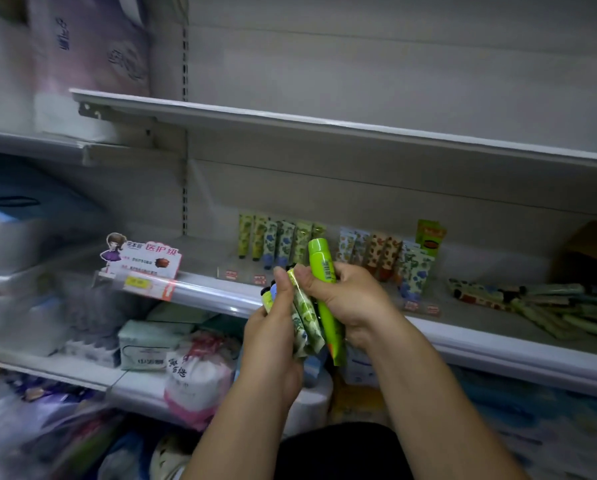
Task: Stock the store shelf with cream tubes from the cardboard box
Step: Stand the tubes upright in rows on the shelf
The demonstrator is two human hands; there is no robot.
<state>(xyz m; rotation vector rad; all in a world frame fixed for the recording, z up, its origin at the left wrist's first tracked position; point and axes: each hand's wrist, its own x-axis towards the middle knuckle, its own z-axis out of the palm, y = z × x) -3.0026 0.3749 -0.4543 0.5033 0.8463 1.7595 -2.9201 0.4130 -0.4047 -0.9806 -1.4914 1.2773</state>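
A: hands status?
B: L hand [273,341] is gripping a bundle [307,320] of patterned tubes, thumb pressing on its upper end. R hand [350,299] is clamping a green tube [329,323], rounded end pointing up, barcode facing cam.
A: apart or together?
B: together and touching. R thumb is resting on the bundle's top. Both are hovering just in front of the shelf [498,344] edge, mid-frame.
A: stock on the shelf?
B: two groups are standing upright. Left row [279,244] is showing green/blue prints, right row [383,254] orange/blue prints. A loose pile [549,306] is lying flat further right.
A: box?
B: box [591,251] is sitting far right on the same shelf, behind the pile, partly cut off by the frame edge. Can't tell the contents.
A: anything else?
B: promo card [144,258] is sticking up at the shelf's left end. Tissue pack [151,341] and pink bag [196,375] are sitting one level down, left of the L hand. Far left is too blurred to read.
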